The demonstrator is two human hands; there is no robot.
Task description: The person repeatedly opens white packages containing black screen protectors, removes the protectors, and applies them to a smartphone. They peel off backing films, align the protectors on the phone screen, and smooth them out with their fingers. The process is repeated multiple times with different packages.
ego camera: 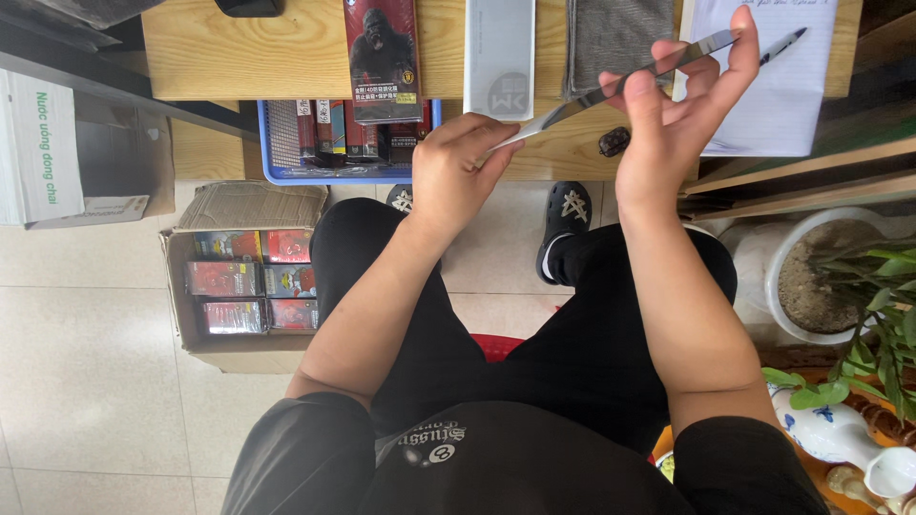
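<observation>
Head camera is looking down at a person sitting in black clothes. Both hands are holding one thin, flat, shiny sheet (611, 88) up in the air, in the upper middle of the frame, above the edge of the wooden counter (219, 48). The left hand (456, 172) is pinching the lower end of the sheet, with its fingers closed tight on it. The right hand (673, 119) is holding the upper end, with its fingers bent around the edge and the thumb pressing on it. A pen (782, 43) is lying on white paper (782, 105) at the upper right. A blue tray (315, 174) of small boxes is sitting at the counter edge. A cardboard box (243, 286) of red packs is sitting on the floor at the left.
</observation>
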